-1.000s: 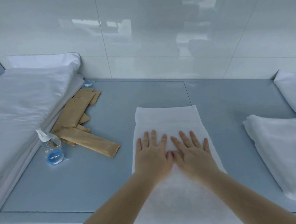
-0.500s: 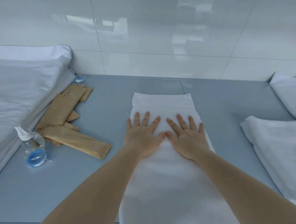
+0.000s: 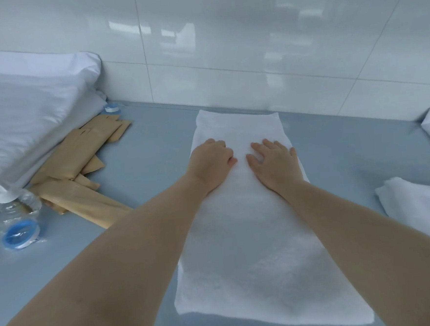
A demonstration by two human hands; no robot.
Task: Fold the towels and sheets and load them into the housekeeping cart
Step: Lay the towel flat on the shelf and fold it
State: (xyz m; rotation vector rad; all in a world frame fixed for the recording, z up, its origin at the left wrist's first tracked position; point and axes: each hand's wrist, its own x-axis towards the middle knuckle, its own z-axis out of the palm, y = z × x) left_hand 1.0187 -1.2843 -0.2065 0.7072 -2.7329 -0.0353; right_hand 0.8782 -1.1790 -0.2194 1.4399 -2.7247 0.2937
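A long white towel (image 3: 255, 239) lies flat on the grey-blue table (image 3: 137, 163), its long axis running from the person toward the tiled wall (image 3: 251, 45). The left hand (image 3: 212, 160) presses on it with fingers curling under; the right hand (image 3: 275, 162) rests flat, fingers extended.

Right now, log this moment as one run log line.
step: smoothing white towel on grey table | left hand: fingers curled on towel | right hand: flat on towel | cart: not in view

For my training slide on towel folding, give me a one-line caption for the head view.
Both hands, left hand and right hand, press on a long white towel on the grey table.
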